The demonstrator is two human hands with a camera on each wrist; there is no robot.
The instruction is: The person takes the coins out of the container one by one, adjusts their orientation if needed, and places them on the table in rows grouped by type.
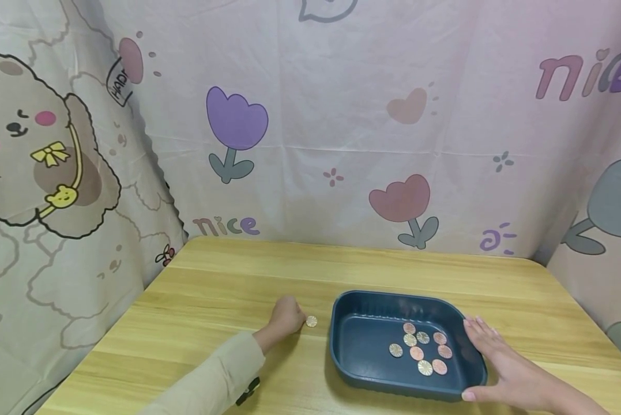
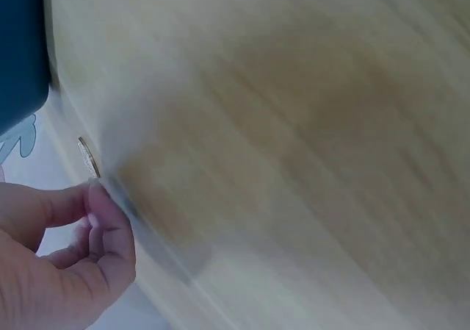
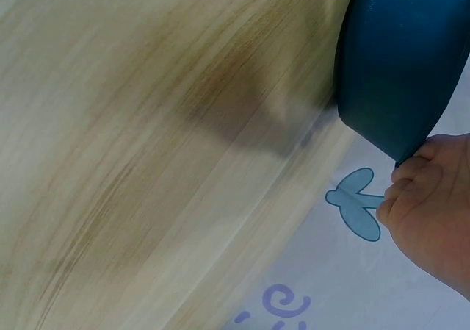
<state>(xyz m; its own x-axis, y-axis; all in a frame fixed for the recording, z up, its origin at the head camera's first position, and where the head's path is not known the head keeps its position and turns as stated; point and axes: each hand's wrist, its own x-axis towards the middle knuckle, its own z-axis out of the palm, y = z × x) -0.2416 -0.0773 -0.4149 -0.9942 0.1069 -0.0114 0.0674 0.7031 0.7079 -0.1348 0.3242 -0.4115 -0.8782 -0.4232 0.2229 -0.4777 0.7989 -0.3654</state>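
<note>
Behind, a pale fabric curtain (image 1: 310, 115) printed with tulips, hearts and "nice". Before it, a light wood-grain surface (image 1: 237, 276). Right of centre there, a dark blue, rounded rectangular tray (image 1: 362, 346) with upright walls. Over the left forearm, a cream sleeve (image 1: 211, 377). At the tray's right end, the right hand (image 1: 497, 360), fingers spread against the wall, thumb apart at the near corner. Left of the tray, the left hand (image 1: 286, 317), thumb and forefinger pinching a round gold-coloured coin (image 1: 312, 321), near the tray but outside (cannot tell whether touching the surface). Inside, mostly rightward, nine round copper- and gold-coloured coins (image 1: 416, 353), lying flat.
</note>
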